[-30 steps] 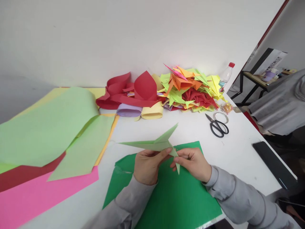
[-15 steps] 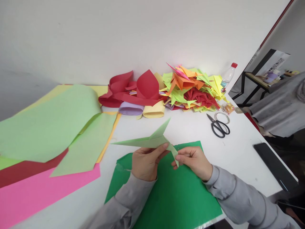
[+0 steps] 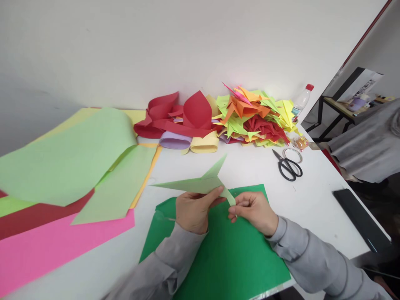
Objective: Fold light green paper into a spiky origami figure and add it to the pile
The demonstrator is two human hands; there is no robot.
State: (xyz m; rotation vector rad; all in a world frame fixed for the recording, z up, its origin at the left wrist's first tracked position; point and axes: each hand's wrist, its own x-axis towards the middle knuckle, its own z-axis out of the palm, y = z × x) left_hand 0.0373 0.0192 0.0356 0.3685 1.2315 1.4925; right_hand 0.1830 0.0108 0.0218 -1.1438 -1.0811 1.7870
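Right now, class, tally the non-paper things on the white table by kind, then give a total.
scissors: 1
tape roll: 1
plastic bottle: 1
black phone: 1
Total: 4

Wall (image 3: 175,46): plain white, unmarked, filling the upper half of the frame; evenly lit, shading to grey at the far left. Table (image 3: 312,196): white top, running across the lower frame, its right edge slanting toward the lower right. Side table (image 3: 337,109): black metal frame, pale top, at the upper right, small items on it too blurred to tell. Red strip (image 3: 365,35): thin, diagonal, upper right corner.
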